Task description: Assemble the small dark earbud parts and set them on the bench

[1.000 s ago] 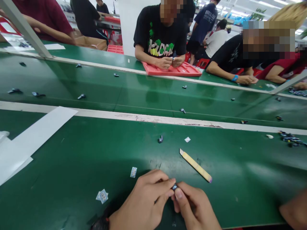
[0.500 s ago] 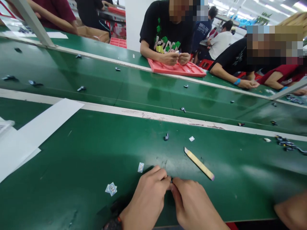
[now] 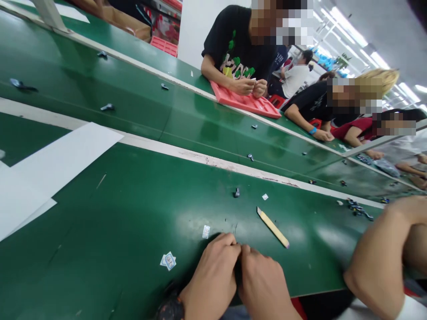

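My left hand (image 3: 215,273) and my right hand (image 3: 262,278) meet close together above the near part of the green workbench (image 3: 133,213). Both have their fingers curled and pressed inward; whatever they pinch is hidden behind the knuckles. Past the right hand lies a utility knife (image 3: 273,228) with a yellow handle, its blade pointing away and left. Beyond the hands rests a dark, shiny earbud-shaped piece (image 3: 236,193). Small printed stickers are about: one (image 3: 206,231) just off the left hand, an overlapping pair (image 3: 169,261) farther left, and a single label (image 3: 265,196) near the blade.
White sheets (image 3: 66,162) cover the left side. Similar dark pieces lie scattered along the middle strip, with a small pile (image 3: 358,209) at the right. A neighbour's bent arm (image 3: 380,253) rests close on my right. Across the bench, a person works over a pink tray (image 3: 247,102).
The view has tilted and turned rightward. My hands stay together, drawn slightly closer, still with curled fingers. The neighbour's arm at the right now shows much more.
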The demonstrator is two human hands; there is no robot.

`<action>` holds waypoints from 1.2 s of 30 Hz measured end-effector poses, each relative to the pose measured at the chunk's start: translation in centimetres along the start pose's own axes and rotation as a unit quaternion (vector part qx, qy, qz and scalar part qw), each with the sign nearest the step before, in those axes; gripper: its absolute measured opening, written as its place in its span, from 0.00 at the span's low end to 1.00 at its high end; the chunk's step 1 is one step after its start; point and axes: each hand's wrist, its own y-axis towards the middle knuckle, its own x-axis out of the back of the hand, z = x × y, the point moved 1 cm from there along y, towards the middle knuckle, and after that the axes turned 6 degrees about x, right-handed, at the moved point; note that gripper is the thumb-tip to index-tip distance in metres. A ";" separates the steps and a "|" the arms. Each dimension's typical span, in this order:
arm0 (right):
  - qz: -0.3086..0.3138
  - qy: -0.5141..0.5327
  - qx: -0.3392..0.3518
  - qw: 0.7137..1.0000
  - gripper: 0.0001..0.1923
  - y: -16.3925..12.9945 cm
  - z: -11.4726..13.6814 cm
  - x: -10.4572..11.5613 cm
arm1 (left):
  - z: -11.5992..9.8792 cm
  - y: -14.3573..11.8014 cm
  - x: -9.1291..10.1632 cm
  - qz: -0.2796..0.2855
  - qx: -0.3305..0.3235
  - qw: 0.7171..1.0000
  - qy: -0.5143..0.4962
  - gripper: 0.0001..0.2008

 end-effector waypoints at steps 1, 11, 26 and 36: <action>-0.016 0.054 0.012 0.998 0.14 -0.1 -0.6 -0.2 | 0.0 0.0 -0.1 -0.006 -0.001 1.000 0.002 0.16; -0.032 0.582 0.111 0.805 0.25 -1.2 -3.9 -0.1 | -0.9 0.1 1.7 -0.066 -0.042 0.980 -0.184 0.11; -0.087 0.556 0.141 0.815 0.25 -2.1 -3.9 0.7 | -1.0 0.1 1.4 -0.107 -0.154 0.962 -0.199 0.11; -0.030 0.670 0.084 0.737 0.28 -2.2 -4.1 -0.1 | -1.5 0.0 1.5 -0.094 -0.211 0.968 -0.103 0.13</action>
